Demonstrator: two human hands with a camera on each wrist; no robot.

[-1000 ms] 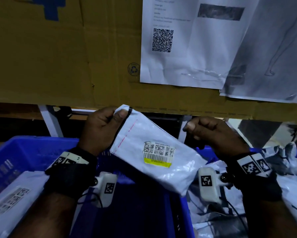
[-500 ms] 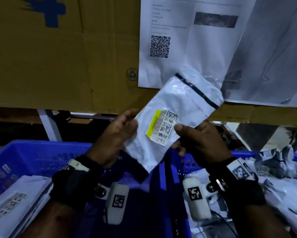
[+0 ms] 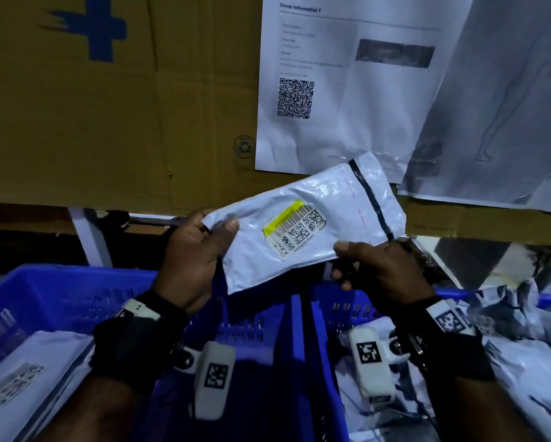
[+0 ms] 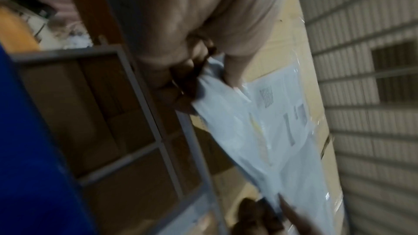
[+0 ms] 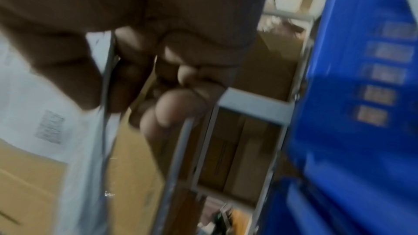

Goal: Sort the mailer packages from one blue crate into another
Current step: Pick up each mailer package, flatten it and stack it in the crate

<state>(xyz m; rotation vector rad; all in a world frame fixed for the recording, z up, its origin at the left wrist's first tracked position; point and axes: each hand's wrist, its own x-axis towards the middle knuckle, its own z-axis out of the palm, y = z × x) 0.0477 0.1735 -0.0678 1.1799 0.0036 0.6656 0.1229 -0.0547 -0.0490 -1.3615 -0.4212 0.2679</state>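
Mailer (image 3: 302,224) between both pinching hands

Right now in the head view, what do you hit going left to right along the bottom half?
Labelled mailer lying in the left blue crate → left hand → held white mailer → right hand → right blue crate heaped with mailers.

So there's two crates side by side, left crate (image 3: 60,295) and right crate (image 3: 338,311), touching in the middle, each with mailers lying inside. One mailer (image 3: 302,224) is up above the gap between them, and a cardboard sheet (image 3: 108,122) stands behind with paper sheets (image 3: 347,90) on its right part.
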